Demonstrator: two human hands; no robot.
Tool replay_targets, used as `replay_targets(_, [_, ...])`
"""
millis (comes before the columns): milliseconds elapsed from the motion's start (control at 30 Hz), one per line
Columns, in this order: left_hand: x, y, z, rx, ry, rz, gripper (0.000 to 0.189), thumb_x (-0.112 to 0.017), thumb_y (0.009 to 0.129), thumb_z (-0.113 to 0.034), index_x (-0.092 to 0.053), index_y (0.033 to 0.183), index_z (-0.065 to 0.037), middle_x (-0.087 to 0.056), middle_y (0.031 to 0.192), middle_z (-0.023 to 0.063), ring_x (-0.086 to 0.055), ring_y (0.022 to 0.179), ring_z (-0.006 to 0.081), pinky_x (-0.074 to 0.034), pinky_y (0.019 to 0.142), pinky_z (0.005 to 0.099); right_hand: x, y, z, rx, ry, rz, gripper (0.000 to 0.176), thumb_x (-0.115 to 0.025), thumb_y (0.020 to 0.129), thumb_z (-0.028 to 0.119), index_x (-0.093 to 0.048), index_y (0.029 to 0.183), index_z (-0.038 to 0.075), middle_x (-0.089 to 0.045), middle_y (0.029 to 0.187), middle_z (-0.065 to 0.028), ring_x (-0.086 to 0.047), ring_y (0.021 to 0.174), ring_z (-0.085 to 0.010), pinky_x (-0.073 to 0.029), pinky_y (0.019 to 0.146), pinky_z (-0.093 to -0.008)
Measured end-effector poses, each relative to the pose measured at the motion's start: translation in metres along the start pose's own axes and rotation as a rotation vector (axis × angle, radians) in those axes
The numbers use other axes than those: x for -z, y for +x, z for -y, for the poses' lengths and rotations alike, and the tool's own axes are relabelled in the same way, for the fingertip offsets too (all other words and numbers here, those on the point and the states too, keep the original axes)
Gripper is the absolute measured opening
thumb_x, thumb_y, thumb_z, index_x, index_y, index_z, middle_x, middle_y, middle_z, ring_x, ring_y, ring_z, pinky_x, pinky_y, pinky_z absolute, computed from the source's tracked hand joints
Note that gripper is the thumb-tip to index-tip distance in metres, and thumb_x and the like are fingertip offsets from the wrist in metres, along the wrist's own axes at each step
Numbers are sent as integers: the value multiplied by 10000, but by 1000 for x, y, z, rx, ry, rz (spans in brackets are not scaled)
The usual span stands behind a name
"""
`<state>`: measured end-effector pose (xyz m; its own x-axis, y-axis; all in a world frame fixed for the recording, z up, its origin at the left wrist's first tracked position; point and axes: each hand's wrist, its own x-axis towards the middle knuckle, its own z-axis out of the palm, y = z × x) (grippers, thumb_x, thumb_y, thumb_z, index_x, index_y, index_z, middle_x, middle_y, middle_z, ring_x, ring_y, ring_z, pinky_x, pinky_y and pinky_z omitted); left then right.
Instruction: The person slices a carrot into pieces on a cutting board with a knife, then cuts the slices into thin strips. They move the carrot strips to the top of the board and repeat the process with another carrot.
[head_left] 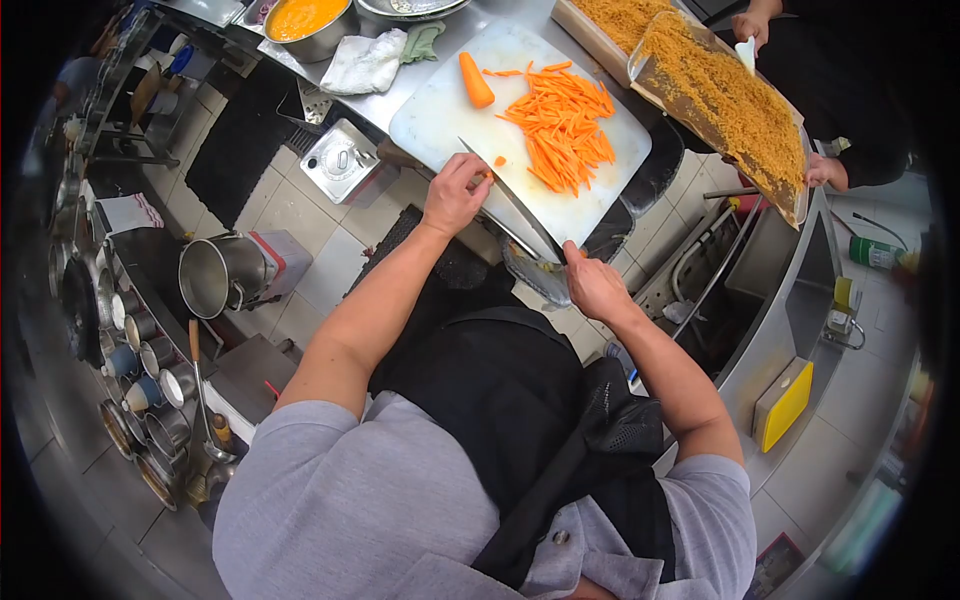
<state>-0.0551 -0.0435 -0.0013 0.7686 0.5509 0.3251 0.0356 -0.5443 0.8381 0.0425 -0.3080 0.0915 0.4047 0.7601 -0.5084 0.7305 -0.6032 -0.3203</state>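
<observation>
My right hand (597,284) grips the handle of a large kitchen knife (520,212), whose blade lies slanted along the near edge of a white cutting board (432,118). Near the knife's tip, my left hand (459,194) is closed, with a bit of orange carrot showing at its fingertips. A pile of carrot sticks (562,125) covers the board's right half. A peeled carrot piece (476,80) lies at the back left, and a small carrot bit (499,161) rests beside the blade.
At the back left stand a pot of orange liquid (308,14) and a folded white cloth (364,62). At right, a co-worker's hand (826,172) holds a tray of brown crumbs (715,95); the other hand has a white scraper (746,53). A dark bin bag (655,165) hangs below the board.
</observation>
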Motion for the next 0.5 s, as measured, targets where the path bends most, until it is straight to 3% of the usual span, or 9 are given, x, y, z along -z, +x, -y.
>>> replay_targets(167, [0,0,0,30,-27,6,180,-766,842,-15,-687,1003,-27,-653,1083,97,-703,890,236,-651,684,303,22,-2,8,-22,-25,56,179,-487,1000,122,-407,1137,39,-674,766,-284,-674,797,-509,-505,697,-611])
replay_targets(500, [0,-3,-1,35,-47,-6,183,-762,850,-13,-683,1015,-17,-660,1077,105,-702,907,243,-657,699,304,27,7,19,15,9,-28,209,-523,1014,162,-410,1140,40,-677,767,-282,-674,800,-508,-499,699,-619])
